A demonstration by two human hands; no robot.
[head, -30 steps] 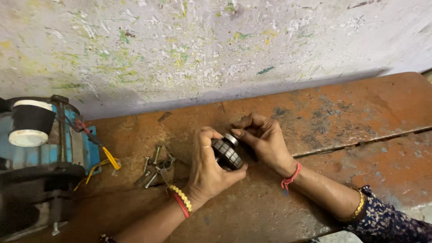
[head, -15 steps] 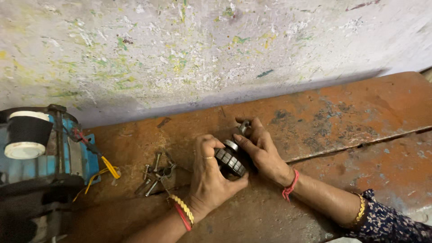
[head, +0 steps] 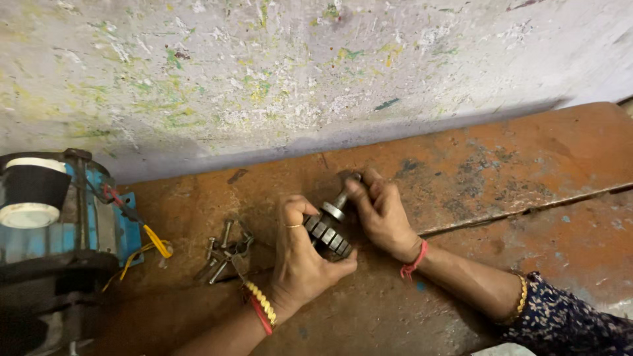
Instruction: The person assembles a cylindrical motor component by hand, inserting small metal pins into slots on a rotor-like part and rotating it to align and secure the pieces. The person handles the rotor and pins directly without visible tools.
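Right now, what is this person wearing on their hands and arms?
The left hand has a thin ring on one finger and bangles at the wrist, one yellow and beaded, one red. The right hand has a pinkish-red thread tied at its wrist. Further up the right arm sits a gold-coloured bangle, then a dark sleeve with small pale dots. No gloves.

The left hand (head: 300, 264) wears a thin gold ring on one of its fingers (head: 295, 226) and, at the wrist, a yellow beaded bangle beside a red one. The right hand (head: 382, 214) has a red thread at the wrist, a golden bangle further up, and a dark, pale-speckled sleeve.
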